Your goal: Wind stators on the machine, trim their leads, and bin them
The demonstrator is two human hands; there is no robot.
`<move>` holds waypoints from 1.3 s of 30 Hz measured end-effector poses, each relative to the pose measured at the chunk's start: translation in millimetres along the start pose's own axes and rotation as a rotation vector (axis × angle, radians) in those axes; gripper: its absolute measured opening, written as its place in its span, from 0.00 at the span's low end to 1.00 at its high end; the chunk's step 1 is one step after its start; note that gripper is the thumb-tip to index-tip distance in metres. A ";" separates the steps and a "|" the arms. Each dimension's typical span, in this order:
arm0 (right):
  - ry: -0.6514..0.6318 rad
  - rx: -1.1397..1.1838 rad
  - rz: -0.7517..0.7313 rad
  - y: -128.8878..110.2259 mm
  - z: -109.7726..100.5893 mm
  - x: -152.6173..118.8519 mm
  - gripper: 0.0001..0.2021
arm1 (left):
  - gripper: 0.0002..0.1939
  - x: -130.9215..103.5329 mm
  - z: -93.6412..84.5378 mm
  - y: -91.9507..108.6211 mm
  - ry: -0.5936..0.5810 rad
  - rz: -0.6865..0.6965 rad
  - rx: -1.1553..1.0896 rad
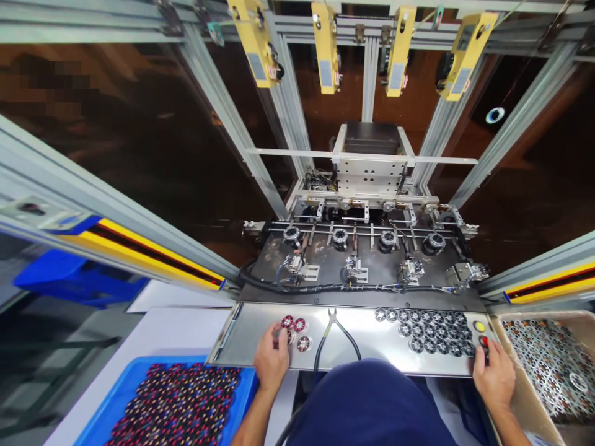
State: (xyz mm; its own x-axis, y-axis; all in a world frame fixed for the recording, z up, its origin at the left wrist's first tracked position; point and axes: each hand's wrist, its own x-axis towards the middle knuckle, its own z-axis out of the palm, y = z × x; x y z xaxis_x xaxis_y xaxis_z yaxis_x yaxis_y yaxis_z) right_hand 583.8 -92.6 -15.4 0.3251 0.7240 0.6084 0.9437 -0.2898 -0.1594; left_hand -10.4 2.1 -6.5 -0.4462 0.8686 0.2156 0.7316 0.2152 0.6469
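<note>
My left hand [272,359] is at the left part of the metal ledge [367,353], thumb and fingers closed round a small dark thing that I cannot make out. Close by its fingertips lie several round motor cores with red windings [300,324]. My right hand [495,376] is at the ledge's right end. Its thumb and fingers are closed about a small black thing, mostly hidden, just below a red button [484,341]. A yellow button [478,326] sits above that. Rows of dark, silvery cores [434,331] stand left of my right hand.
Cutting pliers [333,319] lie mid-ledge, handles toward me. A blue tray [134,371] of red-and-black cores is at lower left, and a carton [520,384] of metal cores at right. Behind the ledge stands a winding machine [367,173] with round fixtures [341,238]. Yellow-edged frame posts [153,255] flank it.
</note>
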 end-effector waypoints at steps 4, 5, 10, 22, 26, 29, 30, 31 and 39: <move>0.004 0.000 -0.008 -0.6 -0.5 0.1 0.33 | 0.24 0.0 -0.9 0.9 0.006 0.015 -0.002; 0.006 -0.001 -0.008 -0.6 -0.5 -0.1 0.33 | 0.24 0.0 -1.1 1.3 0.007 0.018 -0.002; 0.011 -0.005 -0.007 0.2 0.6 -1.6 0.31 | 0.25 0.4 -1.6 0.8 0.000 0.026 0.004; 0.005 0.011 0.019 -5.2 -1.2 -1.3 0.29 | 0.26 0.7 1.7 -6.3 0.003 0.012 0.031; -0.021 -0.012 0.037 -6.3 0.1 -5.0 0.27 | 0.26 1.0 -0.8 -8.5 -0.003 0.020 0.045; -0.042 -0.028 0.063 -6.0 1.8 -8.8 0.25 | 0.28 2.8 -2.4 -9.6 -0.007 0.031 0.061; -0.045 -0.030 0.074 -6.1 2.2 -9.7 0.25 | 0.28 3.2 -2.7 -9.7 -0.008 0.035 0.067; -0.046 -0.029 0.083 -6.3 2.3 -10.4 0.24 | 0.28 3.5 -2.8 -9.8 -0.009 0.039 0.073; -0.047 -0.001 0.103 -11.6 -0.3 -9.9 0.24 | 0.27 4.1 -3.2 -8.3 0.013 0.052 0.096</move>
State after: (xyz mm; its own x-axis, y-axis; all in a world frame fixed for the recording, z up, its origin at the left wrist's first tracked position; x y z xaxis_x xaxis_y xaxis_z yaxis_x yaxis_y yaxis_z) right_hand 569.6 -96.5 -19.3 0.4228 0.7189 0.5518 0.9052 -0.3645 -0.2186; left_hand -20.0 2.4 -8.7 -0.4125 0.8739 0.2572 0.7995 0.2120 0.5619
